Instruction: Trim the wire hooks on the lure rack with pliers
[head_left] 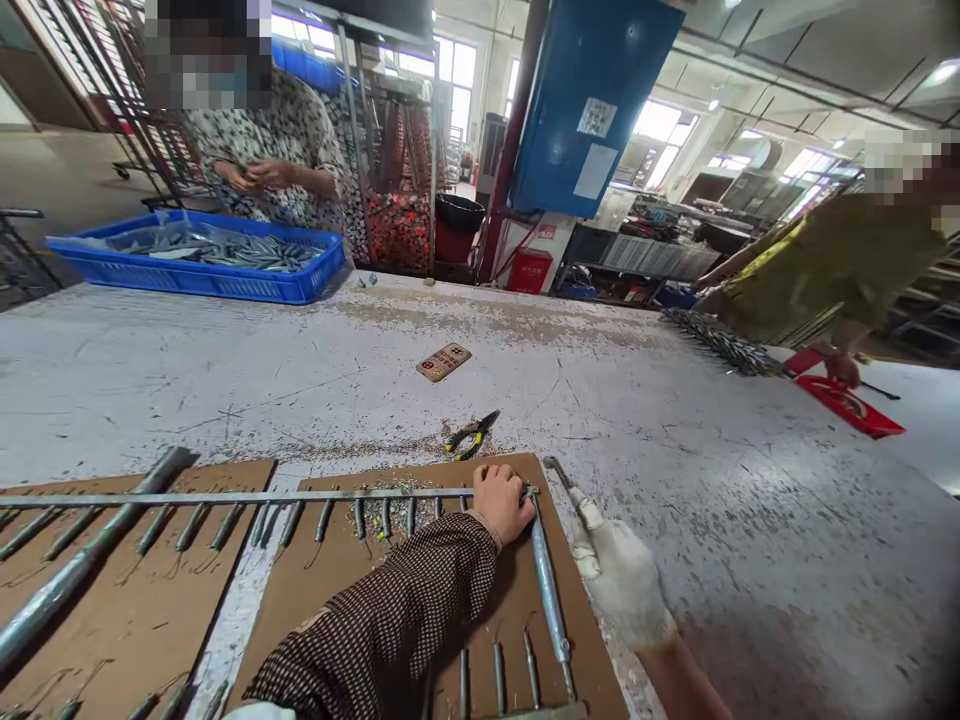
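Observation:
My bare left hand is closed over the right end of a long thin metal bar, at the corner of a rack. Small grey rod-shaped pieces hang along this bar on thin wires. From that corner a thicker grey side tube runs towards me. My right hand, in a white glove, is closed around a slim tool with a rounded grey end, just right of the corner; its exact kind is unclear. Black and yellow pliers lie beyond my left hand.
Brown cardboard lies under the rack on the worn white table. A phone-shaped printed thing lies farther off. A blue basket of grey pieces stands before a co-worker. Another person stands right, near a red tray.

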